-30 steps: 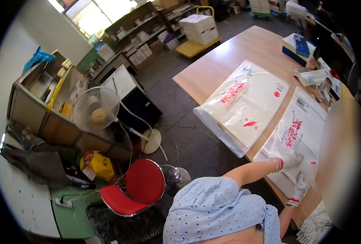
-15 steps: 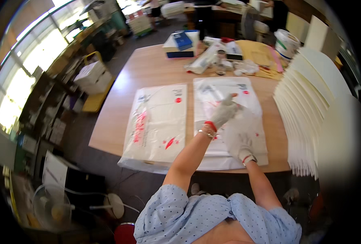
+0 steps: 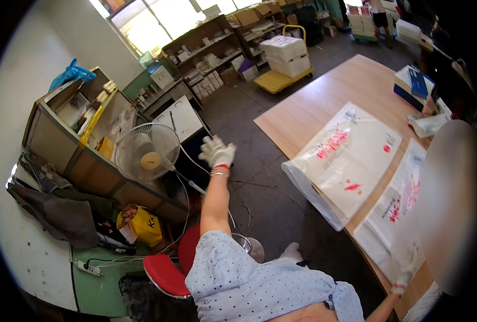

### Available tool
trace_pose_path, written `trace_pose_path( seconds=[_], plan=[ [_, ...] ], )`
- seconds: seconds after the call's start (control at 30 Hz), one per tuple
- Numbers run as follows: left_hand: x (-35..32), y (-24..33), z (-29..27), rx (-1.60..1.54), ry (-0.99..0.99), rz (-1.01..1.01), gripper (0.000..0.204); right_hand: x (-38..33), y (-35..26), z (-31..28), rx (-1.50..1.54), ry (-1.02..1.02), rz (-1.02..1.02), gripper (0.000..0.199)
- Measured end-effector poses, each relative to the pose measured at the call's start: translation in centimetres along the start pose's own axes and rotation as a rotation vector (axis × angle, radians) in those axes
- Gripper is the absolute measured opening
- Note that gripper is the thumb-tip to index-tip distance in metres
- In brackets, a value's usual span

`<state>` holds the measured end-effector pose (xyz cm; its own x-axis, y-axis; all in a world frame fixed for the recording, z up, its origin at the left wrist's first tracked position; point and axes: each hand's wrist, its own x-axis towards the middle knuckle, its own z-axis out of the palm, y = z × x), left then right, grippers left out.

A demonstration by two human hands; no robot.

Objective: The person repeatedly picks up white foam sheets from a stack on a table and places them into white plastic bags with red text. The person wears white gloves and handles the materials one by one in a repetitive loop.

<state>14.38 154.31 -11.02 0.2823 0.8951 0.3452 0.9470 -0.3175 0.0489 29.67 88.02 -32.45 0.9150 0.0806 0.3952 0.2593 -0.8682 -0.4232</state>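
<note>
My left hand (image 3: 217, 152), in a white glove with red cuff, is stretched out to the left over the floor with its fingers apart and nothing in them. Closest to it is a standing fan (image 3: 151, 153) with a round white cage. My right hand (image 3: 406, 268), gloved too, lies spread on the near end of a white plastic bag (image 3: 386, 222) with red print. Left of that bag, a second flat printed bag (image 3: 351, 155) hangs slightly over the table's near edge. A pale blur at the right covers part of the nearer bag.
The wooden table (image 3: 324, 102) has a blue-and-white box (image 3: 413, 86) at its far end. A yellow trolley (image 3: 281, 79) carries white boxes. Behind me to the left stand a red chair (image 3: 166, 276), a cabinet (image 3: 115, 172) and a yellow bag (image 3: 143, 225). Cables trail over the floor.
My view has swung left. My left hand has left the space above the right-hand bag and reached out toward the fan. My right hand stays on the bag near the table's edge.
</note>
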Motion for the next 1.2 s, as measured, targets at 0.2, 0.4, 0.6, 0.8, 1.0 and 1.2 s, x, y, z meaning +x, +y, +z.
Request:
trace_pose_path(
  seconds=[0.2, 0.4, 0.6, 0.8, 1.0, 1.2],
  plan=[
    [13.3, -11.5, 1.5, -0.030, -0.169, -0.287, 0.080, 1.1, -36.5, 7.5, 0.930, -0.649, -0.312, 0.043],
    [21.8, -17.1, 3.4, -0.144, -0.317, -0.415, 0.083, 0.6, -59.3, 15.1, 1.093, -1.067, -0.438, 0.042],
    [28.7, -19.8, 7.2, -0.065, -0.343, -0.390, 0.080, 1.4, -63.1, 17.5, 1.033, -1.092, -0.398, 0.042],
    [30.3, -21.6, 8.8, -0.029, -0.323, -0.372, 0.082, 3.1, -58.0, 17.2, 0.960, -1.057, -0.333, 0.041],
    [30.3, -20.6, 7.5, 0.000, -0.359, -0.362, 0.082, 5.3, -47.3, 14.6, 0.848, -0.893, -0.152, 0.040],
    [30.8, -20.7, 8.1, -0.040, -0.314, -0.309, 0.083, 4.8, -23.6, 5.5, 0.646, -0.467, 0.200, 0.039]
  ],
)
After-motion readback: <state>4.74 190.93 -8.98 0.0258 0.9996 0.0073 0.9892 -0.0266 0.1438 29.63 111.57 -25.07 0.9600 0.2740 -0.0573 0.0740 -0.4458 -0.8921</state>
